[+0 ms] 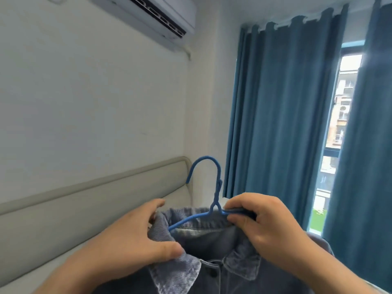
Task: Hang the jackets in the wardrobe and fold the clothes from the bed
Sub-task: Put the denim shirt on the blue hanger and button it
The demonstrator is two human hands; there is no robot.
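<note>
While the blue hanger [218, 188] sits only partly inside the neck of the denim jacket [212, 247], I hold both up in front of me, clear of the bed, with the padded headboard [84, 198] beyond them to my left. My right hand [269, 228] pinches the hanger's right arm together with the back of the collar [163, 225]. My left hand [127, 240] grips the collar's left flap between thumb and fingers, spreading the opening. The hanger's left arm runs down under that flap, and I cannot tell whether its tip has reached the shoulder, since the cloth hides it. The hook stands upright above my knuckles.

I judge the risk to lie on the left side. If I let the flap go before that arm is seated, the heavy denim would likely slide off toward the right and drop. Tugging the collar too hard could also pull the wire out of my right pinch.

Behind the jacket hangs a blue curtain [282, 102] beside a window [339, 124], and an air conditioner [159, 13] is mounted high on the wall [84, 92].
</note>
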